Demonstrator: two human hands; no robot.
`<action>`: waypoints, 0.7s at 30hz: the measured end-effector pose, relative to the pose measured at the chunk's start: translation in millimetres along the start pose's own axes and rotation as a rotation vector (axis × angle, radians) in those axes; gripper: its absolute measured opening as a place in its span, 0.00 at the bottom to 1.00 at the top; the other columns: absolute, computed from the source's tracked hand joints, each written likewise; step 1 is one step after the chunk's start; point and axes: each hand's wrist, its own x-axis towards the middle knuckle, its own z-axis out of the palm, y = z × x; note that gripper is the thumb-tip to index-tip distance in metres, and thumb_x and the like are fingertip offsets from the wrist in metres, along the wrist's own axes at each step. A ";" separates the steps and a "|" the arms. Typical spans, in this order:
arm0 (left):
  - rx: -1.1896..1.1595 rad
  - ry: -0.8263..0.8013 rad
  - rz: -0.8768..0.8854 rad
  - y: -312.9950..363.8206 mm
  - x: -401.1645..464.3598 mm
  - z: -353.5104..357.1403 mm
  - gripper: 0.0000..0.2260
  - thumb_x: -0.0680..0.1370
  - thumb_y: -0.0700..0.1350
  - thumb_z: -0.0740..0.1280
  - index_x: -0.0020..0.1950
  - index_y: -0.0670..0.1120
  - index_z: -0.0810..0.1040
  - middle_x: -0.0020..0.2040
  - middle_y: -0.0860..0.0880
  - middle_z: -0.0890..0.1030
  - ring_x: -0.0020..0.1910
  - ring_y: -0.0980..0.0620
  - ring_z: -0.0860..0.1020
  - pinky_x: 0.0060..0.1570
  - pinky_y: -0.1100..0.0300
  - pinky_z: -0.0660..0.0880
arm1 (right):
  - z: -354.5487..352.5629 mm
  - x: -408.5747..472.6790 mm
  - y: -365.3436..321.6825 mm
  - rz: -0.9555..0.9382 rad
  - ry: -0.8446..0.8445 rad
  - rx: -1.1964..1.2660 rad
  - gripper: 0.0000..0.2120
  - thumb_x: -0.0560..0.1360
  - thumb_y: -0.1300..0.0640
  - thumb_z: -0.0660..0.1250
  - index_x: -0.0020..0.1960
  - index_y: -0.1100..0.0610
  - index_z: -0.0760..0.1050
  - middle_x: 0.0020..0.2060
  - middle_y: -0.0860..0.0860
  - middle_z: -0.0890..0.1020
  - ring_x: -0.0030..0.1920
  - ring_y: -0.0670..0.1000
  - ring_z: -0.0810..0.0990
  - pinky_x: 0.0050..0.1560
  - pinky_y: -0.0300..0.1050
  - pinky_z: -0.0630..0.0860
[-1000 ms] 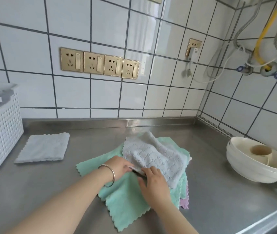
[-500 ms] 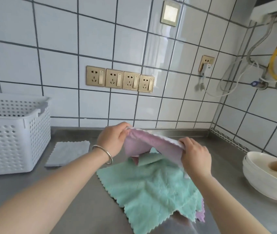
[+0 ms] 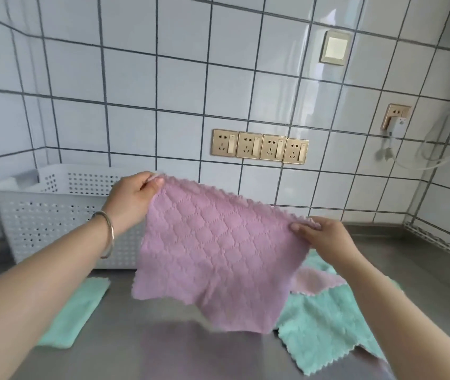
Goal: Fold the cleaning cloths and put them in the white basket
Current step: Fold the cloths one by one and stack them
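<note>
While the pink cloth [image 3: 218,256] hangs spread in the air above the steel bench [image 3: 136,352], the left hand [image 3: 133,196] pinches its upper left corner and the right hand [image 3: 322,237] pinches its upper right corner. Behind the left hand the white basket [image 3: 53,212] stands against the tiled wall. Green cloths [image 3: 333,325] lie heaped on the bench under the right arm, and a folded green cloth [image 3: 75,311] lies under the left forearm.
</note>
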 end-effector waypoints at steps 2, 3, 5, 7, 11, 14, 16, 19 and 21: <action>0.019 -0.067 -0.085 -18.1 -1.8 -3.6 0.15 0.79 0.47 0.60 0.33 0.49 0.71 0.31 0.50 0.73 0.38 0.49 0.71 0.34 0.61 0.64 | 26.8 -1.3 -0.8 0.079 -0.003 0.083 0.07 0.72 0.58 0.71 0.40 0.63 0.78 0.32 0.53 0.75 0.34 0.49 0.70 0.31 0.38 0.66; 0.032 -0.088 -0.122 -26.3 -1.4 -5.5 0.13 0.79 0.47 0.60 0.36 0.47 0.76 0.35 0.48 0.77 0.41 0.48 0.73 0.37 0.60 0.67 | 40.3 -2.0 -2.5 0.105 0.000 0.115 0.05 0.73 0.58 0.70 0.42 0.61 0.78 0.34 0.53 0.76 0.35 0.49 0.71 0.34 0.40 0.68; 0.051 -0.080 -0.179 -40.8 3.9 -11.9 0.14 0.80 0.47 0.60 0.40 0.41 0.78 0.39 0.40 0.79 0.43 0.44 0.76 0.41 0.57 0.69 | 61.0 1.3 -7.0 0.145 0.012 0.164 0.04 0.74 0.57 0.69 0.44 0.58 0.77 0.38 0.55 0.77 0.35 0.49 0.72 0.36 0.41 0.69; 0.008 -0.062 -0.201 -48.4 10.7 -23.0 0.15 0.79 0.47 0.60 0.35 0.43 0.72 0.34 0.41 0.74 0.38 0.47 0.73 0.38 0.57 0.66 | 66.0 4.0 -19.4 0.125 0.061 0.191 0.04 0.75 0.56 0.67 0.43 0.57 0.77 0.41 0.56 0.78 0.40 0.51 0.74 0.42 0.43 0.71; -0.361 -0.053 -0.176 -39.5 -5.1 -60.8 0.12 0.81 0.44 0.58 0.40 0.45 0.76 0.38 0.46 0.79 0.36 0.55 0.79 0.41 0.65 0.79 | 50.5 -21.0 -52.7 -0.039 0.078 0.276 0.04 0.77 0.57 0.65 0.45 0.54 0.77 0.42 0.55 0.81 0.42 0.48 0.79 0.51 0.43 0.76; -0.414 -0.176 -0.146 -48.5 -49.3 -77.7 0.09 0.80 0.42 0.59 0.48 0.41 0.78 0.40 0.53 0.83 0.39 0.62 0.81 0.43 0.72 0.78 | 41.0 -55.7 -44.5 -0.135 0.021 0.160 0.09 0.77 0.58 0.63 0.39 0.55 0.76 0.32 0.47 0.78 0.30 0.38 0.74 0.35 0.29 0.70; -0.501 -0.319 -0.213 -65.8 -87.4 -81.1 0.16 0.74 0.52 0.67 0.49 0.38 0.78 0.39 0.52 0.83 0.40 0.62 0.81 0.43 0.72 0.77 | 42.6 -79.1 -19.7 -0.124 -0.097 0.099 0.13 0.77 0.60 0.63 0.33 0.56 0.74 0.22 0.41 0.75 0.25 0.39 0.70 0.29 0.28 0.65; -0.438 -0.478 -0.321 -95.9 -139.9 -76.3 0.37 0.56 0.71 0.71 0.43 0.38 0.77 0.36 0.54 0.81 0.39 0.62 0.78 0.43 0.71 0.76 | 54.4 -114.4 27.4 -0.044 -0.324 0.010 0.18 0.76 0.63 0.64 0.28 0.55 0.69 0.19 0.43 0.68 0.22 0.41 0.64 0.25 0.32 0.61; -0.382 -0.583 -0.363 -112.7 -169.2 -71.3 0.39 0.56 0.73 0.69 0.40 0.36 0.75 0.34 0.53 0.78 0.37 0.59 0.75 0.41 0.70 0.74 | 60.5 -137.5 51.0 0.033 -0.422 0.019 0.21 0.76 0.65 0.65 0.26 0.54 0.66 0.22 0.45 0.66 0.25 0.41 0.61 0.26 0.34 0.58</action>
